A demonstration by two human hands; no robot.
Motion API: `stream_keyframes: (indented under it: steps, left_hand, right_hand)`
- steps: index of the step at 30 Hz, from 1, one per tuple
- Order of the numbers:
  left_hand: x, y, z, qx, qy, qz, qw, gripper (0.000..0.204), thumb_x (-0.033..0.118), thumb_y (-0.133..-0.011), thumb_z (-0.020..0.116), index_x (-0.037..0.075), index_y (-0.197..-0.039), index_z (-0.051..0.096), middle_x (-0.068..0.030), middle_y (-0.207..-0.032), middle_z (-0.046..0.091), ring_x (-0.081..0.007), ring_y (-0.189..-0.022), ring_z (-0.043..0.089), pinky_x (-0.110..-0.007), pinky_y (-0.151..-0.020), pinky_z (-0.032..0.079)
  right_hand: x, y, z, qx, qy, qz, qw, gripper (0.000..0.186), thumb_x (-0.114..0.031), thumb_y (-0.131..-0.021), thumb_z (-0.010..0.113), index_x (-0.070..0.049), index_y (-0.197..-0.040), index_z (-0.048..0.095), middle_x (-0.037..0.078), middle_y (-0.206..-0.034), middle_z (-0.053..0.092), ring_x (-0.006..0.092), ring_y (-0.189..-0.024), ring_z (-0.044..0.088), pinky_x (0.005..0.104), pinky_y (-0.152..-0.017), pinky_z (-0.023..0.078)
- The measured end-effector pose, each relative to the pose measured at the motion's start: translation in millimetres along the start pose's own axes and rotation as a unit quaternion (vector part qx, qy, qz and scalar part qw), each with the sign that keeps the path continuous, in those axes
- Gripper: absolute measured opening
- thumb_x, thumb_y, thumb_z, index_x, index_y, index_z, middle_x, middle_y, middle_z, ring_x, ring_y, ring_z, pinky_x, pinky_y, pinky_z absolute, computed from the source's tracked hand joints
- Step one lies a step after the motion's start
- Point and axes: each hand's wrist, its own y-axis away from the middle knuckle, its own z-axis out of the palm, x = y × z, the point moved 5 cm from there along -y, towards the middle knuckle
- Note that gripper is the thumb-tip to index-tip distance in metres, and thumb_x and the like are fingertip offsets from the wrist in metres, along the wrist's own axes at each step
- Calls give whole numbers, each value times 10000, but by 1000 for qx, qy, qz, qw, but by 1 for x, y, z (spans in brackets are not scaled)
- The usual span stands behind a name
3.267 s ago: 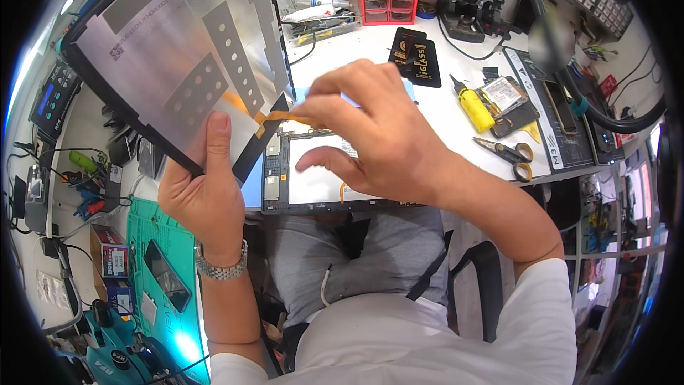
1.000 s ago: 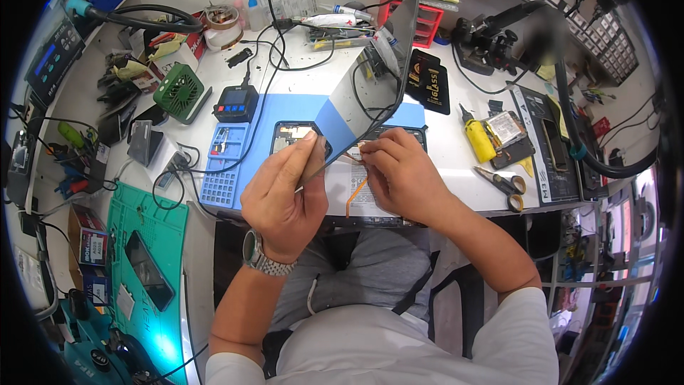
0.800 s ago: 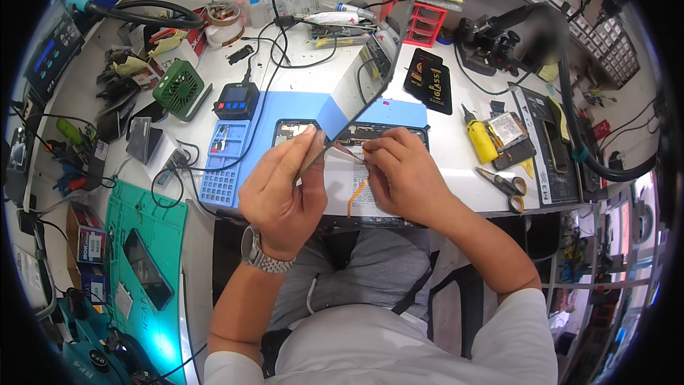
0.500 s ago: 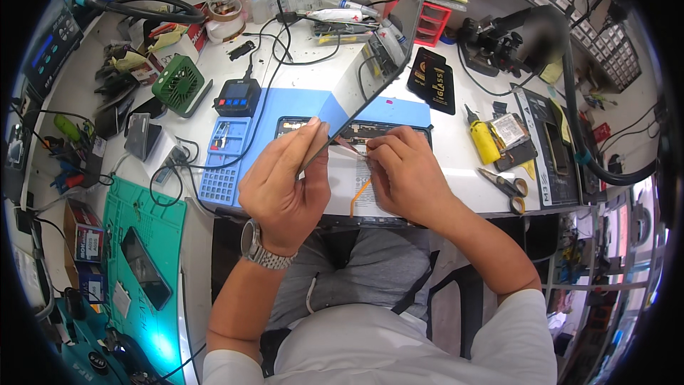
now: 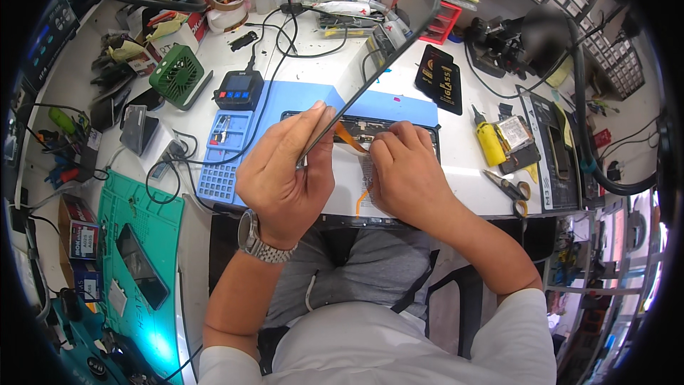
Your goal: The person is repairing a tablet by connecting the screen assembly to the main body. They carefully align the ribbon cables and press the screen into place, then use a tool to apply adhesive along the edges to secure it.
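Note:
My left hand (image 5: 288, 164) grips the lower edge of a glossy tablet screen (image 5: 388, 57), which stands tilted up and mirrors the bench. Below it lies an opened tablet body (image 5: 363, 128) with inner parts showing along its far side. An orange flex cable (image 5: 349, 139) runs from the screen down to the fingertips of my right hand (image 5: 410, 167). Those fingers are pinched at the cable's end; their tips are partly hidden. A thin orange strip (image 5: 361, 199) lies across the body beside my right hand. The body rests partly on a blue mat (image 5: 271, 103).
Scissors (image 5: 509, 189), a yellow bottle (image 5: 489, 142) and loose parts lie to the right. A small black device (image 5: 239, 90) and a green fan (image 5: 178, 77) stand at left. A phone (image 5: 142, 267) lies on a green mat (image 5: 171, 207). Black cables cross the bench.
The screen has shifted slightly up and right in my left hand. The flex cable's orange face now shows more plainly between the screen and my right fingertips. The whole view has shifted a little.

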Motion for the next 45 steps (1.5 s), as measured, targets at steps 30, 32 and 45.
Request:
stream_keyframes:
  steps: [30,32,45]
  left_hand:
    - [-13,8,-1,-1,65,-26,998,388,-101,-811,808,-40,-1194,812,-167,-999,808,-262,-806,797,-309,-693,625]
    - [-14,7,0,17,63,-8,998,388,-102,-811,811,-40,-1194,812,-166,-997,808,-258,-807,797,-306,-690,624]
    - [-18,11,0,9,62,-20,998,409,-97,-794,810,-39,-1199,812,-166,-1004,805,-270,-813,796,-315,-694,625]
  right_hand:
    - [1,8,-2,-33,-37,55,997,348,14,-781,762,27,-1113,659,159,-1171,713,359,-1127,639,504,-989,476]
    - [1,6,-2,-28,-36,49,998,343,15,-781,757,29,-1108,651,165,-1174,708,366,-1130,637,508,-993,472]
    - [-1,-1,0,-68,-15,49,996,322,0,-803,736,55,-1099,622,199,-1154,677,394,-1141,606,534,-1012,442]
